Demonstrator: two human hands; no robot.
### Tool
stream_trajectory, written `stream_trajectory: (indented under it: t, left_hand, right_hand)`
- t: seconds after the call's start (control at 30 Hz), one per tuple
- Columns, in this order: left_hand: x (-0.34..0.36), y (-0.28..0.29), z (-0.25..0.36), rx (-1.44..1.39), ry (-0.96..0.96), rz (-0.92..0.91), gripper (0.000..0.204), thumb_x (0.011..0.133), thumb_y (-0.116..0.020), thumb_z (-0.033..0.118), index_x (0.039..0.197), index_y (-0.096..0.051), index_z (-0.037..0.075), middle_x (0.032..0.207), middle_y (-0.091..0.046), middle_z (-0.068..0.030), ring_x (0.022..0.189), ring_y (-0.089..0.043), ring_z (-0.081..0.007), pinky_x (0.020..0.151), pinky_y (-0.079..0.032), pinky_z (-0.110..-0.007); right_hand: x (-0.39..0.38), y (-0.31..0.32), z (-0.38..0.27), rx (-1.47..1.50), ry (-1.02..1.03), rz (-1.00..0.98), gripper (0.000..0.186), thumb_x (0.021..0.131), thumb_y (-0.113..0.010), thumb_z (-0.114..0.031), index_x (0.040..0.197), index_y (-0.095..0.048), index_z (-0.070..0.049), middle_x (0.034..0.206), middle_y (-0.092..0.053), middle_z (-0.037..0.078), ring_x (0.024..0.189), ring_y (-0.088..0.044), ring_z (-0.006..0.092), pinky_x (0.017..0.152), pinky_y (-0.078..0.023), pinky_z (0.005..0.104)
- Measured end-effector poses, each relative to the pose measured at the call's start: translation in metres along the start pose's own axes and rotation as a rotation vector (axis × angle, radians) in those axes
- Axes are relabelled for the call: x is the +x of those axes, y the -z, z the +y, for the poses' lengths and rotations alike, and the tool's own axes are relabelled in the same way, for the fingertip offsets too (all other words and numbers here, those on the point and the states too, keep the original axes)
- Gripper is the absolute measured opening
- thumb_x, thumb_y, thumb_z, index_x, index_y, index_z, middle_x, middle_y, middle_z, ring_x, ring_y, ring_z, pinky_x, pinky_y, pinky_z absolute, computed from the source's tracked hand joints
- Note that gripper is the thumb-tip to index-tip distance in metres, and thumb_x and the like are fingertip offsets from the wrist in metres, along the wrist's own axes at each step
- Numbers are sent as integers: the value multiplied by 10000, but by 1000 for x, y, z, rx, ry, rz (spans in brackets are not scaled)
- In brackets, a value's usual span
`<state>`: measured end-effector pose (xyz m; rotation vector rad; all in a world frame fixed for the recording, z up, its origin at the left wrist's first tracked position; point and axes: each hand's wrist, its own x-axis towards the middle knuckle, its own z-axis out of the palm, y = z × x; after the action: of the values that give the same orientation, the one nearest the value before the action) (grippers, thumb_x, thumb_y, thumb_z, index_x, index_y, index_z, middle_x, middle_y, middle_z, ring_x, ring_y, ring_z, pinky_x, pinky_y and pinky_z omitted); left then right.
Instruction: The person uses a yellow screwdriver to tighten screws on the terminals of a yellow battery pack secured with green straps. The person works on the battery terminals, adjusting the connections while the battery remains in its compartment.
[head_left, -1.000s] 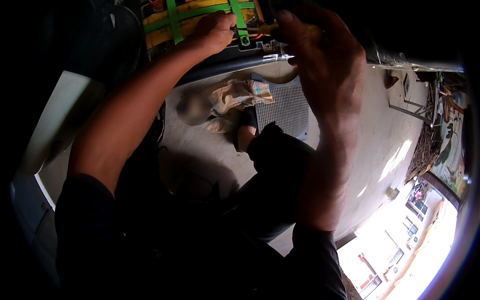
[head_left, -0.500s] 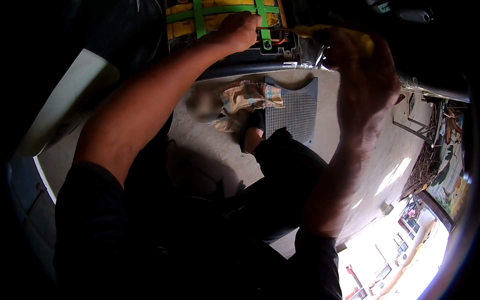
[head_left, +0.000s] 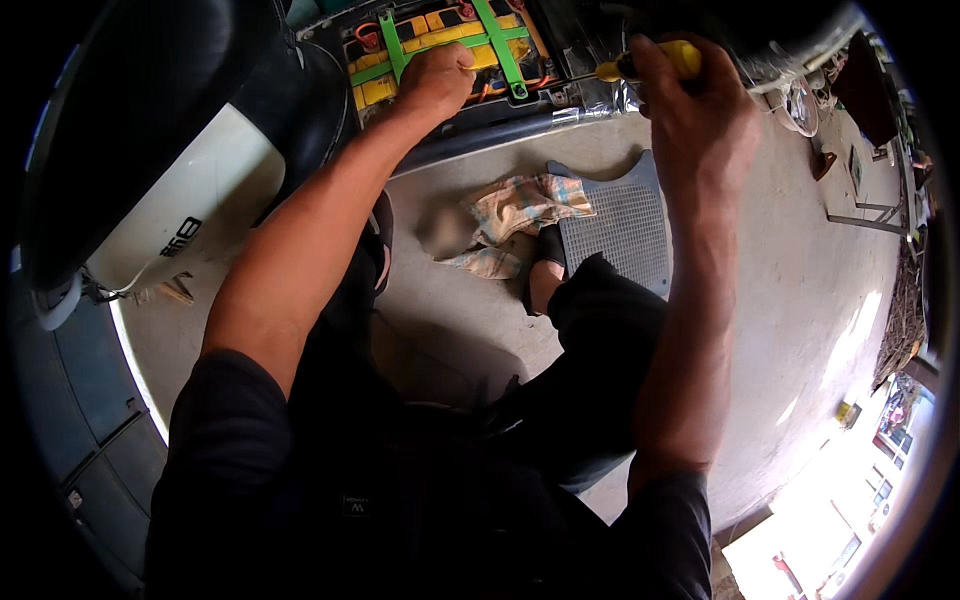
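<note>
At the top of the view, yellow battery packs (head_left: pixel 430 38) lie in a dark compartment under crossed green straps (head_left: pixel 497 42). My left hand (head_left: pixel 437 82) is over the near left part of the packs, its fingers closed in a pinch; whatever is between them is too small to make out. My right hand (head_left: pixel 705 120) grips a screwdriver (head_left: pixel 683 60) with a yellow and black handle. Its thin shaft points left, toward the compartment's right edge, apart from my left hand. Whether the tip touches anything is unclear.
A grey ridged mat or panel (head_left: pixel 620 225) lies on the concrete floor, with a plaid cloth (head_left: pixel 525 205) partly over it. On the left stands a scooter body with a white panel (head_left: pixel 200 195) and a black seat (head_left: pixel 130 110). A metal frame (head_left: pixel 865 220) and bundled sticks (head_left: pixel 902 320) are at the right.
My left hand has drawn away from the screwdriver's shaft and sits farther left over the packs. The screwdriver stays in my right hand. The whole view has shifted, showing more of the compartment.
</note>
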<state>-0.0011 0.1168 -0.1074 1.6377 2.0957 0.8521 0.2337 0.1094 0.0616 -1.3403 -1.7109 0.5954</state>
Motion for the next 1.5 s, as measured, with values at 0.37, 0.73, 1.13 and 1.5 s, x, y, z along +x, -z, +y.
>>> stream_trajectory:
  t: [0.37,0.73,1.13,1.5]
  left_hand:
    - [7,14,42,-111,56,-39,150,813,-676,145,909,-690,30,774,-689,-71,686,-652,-146,658,-504,-296]
    - [37,-45,30,-80,-137,-131,206,764,-666,157,964,-687,110,966,-668,-114,928,-639,-311,794,-499,-406]
    - [55,-82,30,15,-238,-176,285,798,-678,231,1047,-661,93,1014,-632,-106,963,-624,-320,822,-495,-426]
    - [56,-85,31,-36,-166,-202,236,813,-669,233,1011,-680,106,1003,-672,-96,951,-644,-301,810,-509,-409]
  right_hand:
    - [-3,21,17,-126,-102,80,455,799,-706,-382,1016,-674,16,839,-696,196,808,-693,319,737,-530,372]
    - [21,11,35,-110,7,112,341,864,-721,-264,973,-656,52,693,-665,77,589,-621,94,572,-517,217]
    - [40,-18,52,-126,43,86,367,882,-698,-316,983,-650,33,722,-696,82,644,-680,115,608,-547,224]
    - [44,-30,31,-184,-39,19,394,880,-696,-314,1081,-641,21,776,-721,77,685,-712,131,614,-571,209]
